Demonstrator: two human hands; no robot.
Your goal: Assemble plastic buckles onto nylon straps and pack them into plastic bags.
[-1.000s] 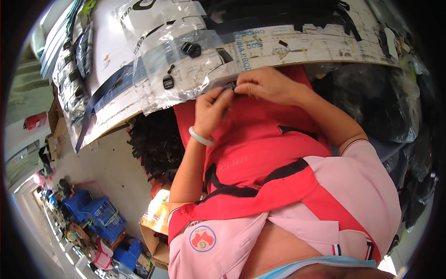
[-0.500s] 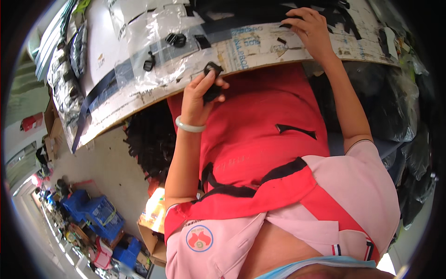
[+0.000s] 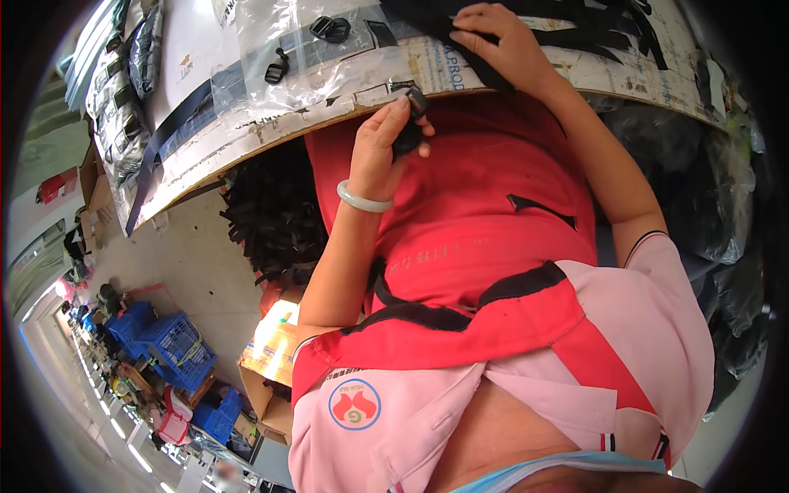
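My left hand (image 3: 385, 138), with a pale bangle at the wrist, is closed around a black plastic buckle (image 3: 416, 103) just in front of the table's edge. More black parts sit in its palm, partly hidden by the fingers. Over the table, my right hand (image 3: 507, 48) has its thumb and fingers closed on a black webbing strap (image 3: 481, 69), which slants down to the front edge. More black straps (image 3: 579, 38) lie beyond that hand. Two loose black buckle pieces, one larger (image 3: 330, 29) and one smaller (image 3: 277, 71), rest on a clear plastic bag (image 3: 246, 103).
The worn white tabletop (image 3: 193, 177) curves across in front of me. Wrapped bundles (image 3: 119, 135) stand at its left end. Below it hang many black straps (image 3: 275, 214). Blue crates (image 3: 177, 349) and a cardboard box (image 3: 267, 390) are on the floor at left; dark plastic bags (image 3: 682, 181) at right.
My right hand has moved left and nearer, and a black strap now runs from it to the table edge. My left hand, still holding the buckle, has shifted right and slightly up.
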